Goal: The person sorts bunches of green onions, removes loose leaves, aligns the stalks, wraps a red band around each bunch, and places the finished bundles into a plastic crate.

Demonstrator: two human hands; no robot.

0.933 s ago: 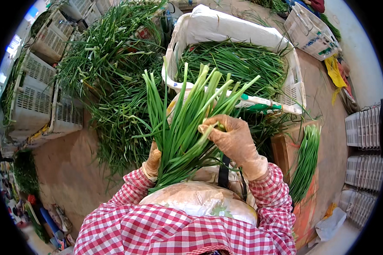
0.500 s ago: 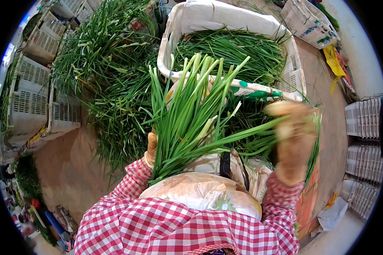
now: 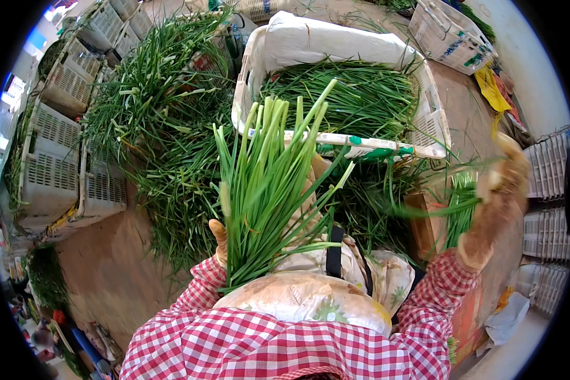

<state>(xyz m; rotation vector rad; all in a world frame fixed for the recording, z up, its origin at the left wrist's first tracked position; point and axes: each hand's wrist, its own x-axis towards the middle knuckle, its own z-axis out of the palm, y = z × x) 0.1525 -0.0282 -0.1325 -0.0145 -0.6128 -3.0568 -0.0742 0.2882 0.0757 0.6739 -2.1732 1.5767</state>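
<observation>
A thick bunch of garlic chives (image 3: 269, 190) stands against my lap, pale cut ends pointing up and away. My left hand (image 3: 219, 240), in a tan glove, is closed round its left side; the thumb shows and the other fingers are hidden behind the leaves. Out to the right, my right hand (image 3: 503, 180) is raised and smeared by motion, in a soiled glove. A few loose green leaves (image 3: 453, 208) trail from it to the left. Below that hand, a neat bundle of chives (image 3: 462, 212) lies beside a brown wooden block (image 3: 424, 221).
A white plastic crate (image 3: 438, 130) with a pale liner holds more chives in front of me. To its left rises a big heap of loose leaves (image 3: 171, 145). Stacked crates (image 3: 47, 158) line the left; more crates (image 3: 544, 234) stand at the right wall.
My right hand has swung away to the right and outward, drawing a few leaves off the bunch. My left hand keeps its hold, nearly still. The view has shifted slightly.
</observation>
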